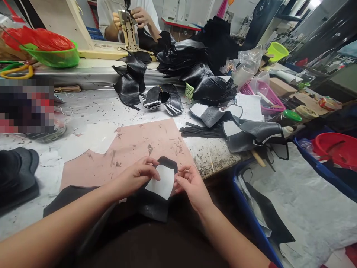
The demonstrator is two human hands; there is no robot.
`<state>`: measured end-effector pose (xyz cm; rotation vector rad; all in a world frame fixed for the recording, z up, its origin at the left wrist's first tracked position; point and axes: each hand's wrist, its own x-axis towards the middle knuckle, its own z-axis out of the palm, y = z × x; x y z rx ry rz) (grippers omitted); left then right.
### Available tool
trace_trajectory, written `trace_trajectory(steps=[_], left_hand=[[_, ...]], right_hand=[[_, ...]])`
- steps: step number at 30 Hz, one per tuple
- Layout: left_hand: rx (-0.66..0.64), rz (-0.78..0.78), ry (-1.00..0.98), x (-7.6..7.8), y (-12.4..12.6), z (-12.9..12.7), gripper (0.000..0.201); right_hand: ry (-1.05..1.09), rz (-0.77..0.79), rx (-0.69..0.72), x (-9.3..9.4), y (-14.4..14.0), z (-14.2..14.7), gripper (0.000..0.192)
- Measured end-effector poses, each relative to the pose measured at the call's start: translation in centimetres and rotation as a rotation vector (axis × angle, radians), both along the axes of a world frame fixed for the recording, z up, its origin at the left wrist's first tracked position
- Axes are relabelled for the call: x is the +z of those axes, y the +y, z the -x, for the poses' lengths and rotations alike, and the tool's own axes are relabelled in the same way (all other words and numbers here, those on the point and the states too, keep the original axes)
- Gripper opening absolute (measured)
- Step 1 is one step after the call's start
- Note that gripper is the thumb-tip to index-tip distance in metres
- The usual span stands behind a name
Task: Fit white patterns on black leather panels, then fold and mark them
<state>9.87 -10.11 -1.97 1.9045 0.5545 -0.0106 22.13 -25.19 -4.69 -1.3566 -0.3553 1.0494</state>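
Note:
Just in front of me is a black leather piece (169, 162) with a white backing patch (162, 185) lying over its middle. Its lower part hangs down past the table's front edge. My left hand (141, 173) is closed at the left side of the piece, thumb on the white patch and index finger near the dark upper edge. My right hand (191, 182) pinches the right edge between curled fingers and thumb. Beneath the hands lies a pink board (134, 145) with dark smears. Another dark piece (72, 199) lies under my left forearm.
White sheets (92, 139) overlap the board's left. Stacked black soles (16, 178) stand far left. Black shoe uppers (200, 82) pile up behind; more uppers (253, 134) lie right. A blue bin (251, 219) stands below right. Across the table, a person (139, 18) works at a sewing machine (128, 31).

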Motion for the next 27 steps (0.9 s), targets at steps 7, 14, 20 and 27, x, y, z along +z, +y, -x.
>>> trace_trajectory(steps=[7, 14, 20, 27], left_hand=[[0.119, 0.318, 0.181, 0.9, 0.2, 0.2, 0.026], [0.177, 0.107, 0.247, -1.0, 0.7, -0.3, 0.019], [0.119, -0.281, 0.309, -1.9, 0.9, -0.8, 0.015], [0.104, -0.370, 0.319, -2.2, 0.8, -0.8, 0.016]], right_hand=[[-0.148, 0.041, -0.058, -0.5, 0.4, 0.1, 0.024], [-0.471, 0.214, -0.021, -1.4, 0.7, -1.3, 0.009], [-0.904, 0.175, -0.016, -1.8, 1.0, -1.4, 0.009], [-1.063, 0.173, 0.003, -1.9, 1.0, -1.2, 0.010]])
